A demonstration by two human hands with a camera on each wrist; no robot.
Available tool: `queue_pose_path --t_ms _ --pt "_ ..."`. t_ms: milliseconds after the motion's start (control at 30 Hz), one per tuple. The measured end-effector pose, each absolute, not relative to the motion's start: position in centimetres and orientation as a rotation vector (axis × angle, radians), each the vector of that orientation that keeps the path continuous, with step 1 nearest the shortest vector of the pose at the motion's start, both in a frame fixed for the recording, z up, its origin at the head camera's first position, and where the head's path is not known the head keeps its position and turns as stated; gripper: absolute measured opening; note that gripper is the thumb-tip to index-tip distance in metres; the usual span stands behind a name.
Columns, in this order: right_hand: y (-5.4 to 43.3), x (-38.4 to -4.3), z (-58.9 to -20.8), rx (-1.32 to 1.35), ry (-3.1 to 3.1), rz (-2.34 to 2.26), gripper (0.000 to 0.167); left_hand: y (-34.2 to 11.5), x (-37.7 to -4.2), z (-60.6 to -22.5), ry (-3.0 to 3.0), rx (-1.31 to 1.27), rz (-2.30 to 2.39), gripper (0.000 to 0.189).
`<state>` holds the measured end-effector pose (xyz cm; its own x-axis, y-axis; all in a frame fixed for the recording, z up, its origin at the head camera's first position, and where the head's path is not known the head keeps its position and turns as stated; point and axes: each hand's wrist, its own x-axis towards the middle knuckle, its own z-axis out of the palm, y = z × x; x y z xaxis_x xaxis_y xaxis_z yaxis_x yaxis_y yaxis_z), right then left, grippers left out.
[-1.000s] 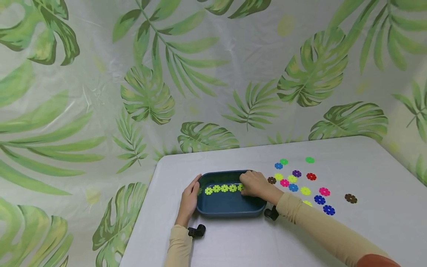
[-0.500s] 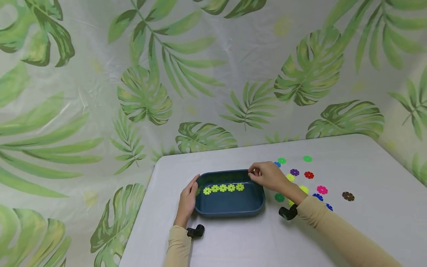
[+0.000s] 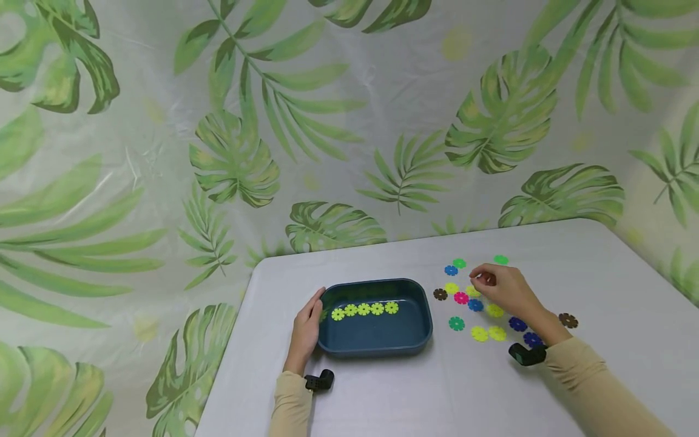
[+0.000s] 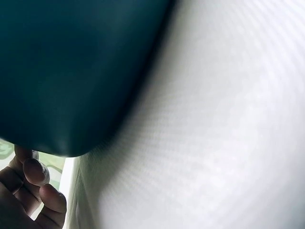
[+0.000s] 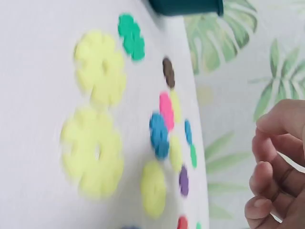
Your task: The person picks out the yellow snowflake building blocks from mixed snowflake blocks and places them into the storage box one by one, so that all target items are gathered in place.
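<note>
A dark blue tray (image 3: 377, 341) with a raised rim stands on the white table. Several yellow snowflake discs (image 3: 363, 309) lie in a row across its floor. My left hand (image 3: 304, 332) holds the tray by its left end; in the left wrist view its bent fingers (image 4: 36, 172) show below the tray wall. To the right, my right hand (image 3: 508, 292) hovers over loose snowflake discs, its fingers loosely bent with nothing visible between them. Nearest its fingertips is a yellow disc (image 3: 474, 292). A pink disc (image 3: 461, 298) and a light blue disc (image 3: 476, 305) lie just left.
Right of the tray, more loose discs are scattered: a brown disc (image 3: 440, 294), a green disc (image 3: 456, 323), a dark blue disc (image 3: 517, 324) and several yellow ones. Behind the table (image 3: 360, 400) hangs a leaf-patterned curtain (image 3: 317, 152).
My right hand has lifted out of the tray and moved right, over the loose discs. A yellow disc at the row's right end is now uncovered. My left hand stays at the tray.
</note>
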<state>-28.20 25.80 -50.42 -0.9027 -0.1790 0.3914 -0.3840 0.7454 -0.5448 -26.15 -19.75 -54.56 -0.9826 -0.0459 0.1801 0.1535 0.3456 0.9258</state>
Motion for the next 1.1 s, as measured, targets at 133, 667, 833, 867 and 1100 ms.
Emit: queue_pose_path --t_ms 133,667,833,867,1100 --pt "28.3 -27.5 -51.2 0.356 -2.722 0.912 0.016 -19.7 -26.1 -54.5 -2.44 -0.083 -1.685 0.043" --pt "31.4 -25.3 -53.9 0.374 -2.928 0.803 0.042 -19.6 -26.2 -54.4 -2.421 -0.089 -1.718 0.042" --pt "31.4 -25.2 -53.9 0.403 -2.935 0.777 0.047 -19.6 -26.2 -54.5 -2.413 -0.104 -1.732 0.043" --pt "31.4 -25.2 -53.9 0.406 -2.938 0.775 0.048 -19.6 -26.2 -54.5 -2.416 -0.105 -1.728 0.043" --pt "31.4 -25.4 -54.1 0.395 -2.937 0.78 0.045 -19.7 -26.1 -54.5 -2.433 -0.1 -1.69 0.043"
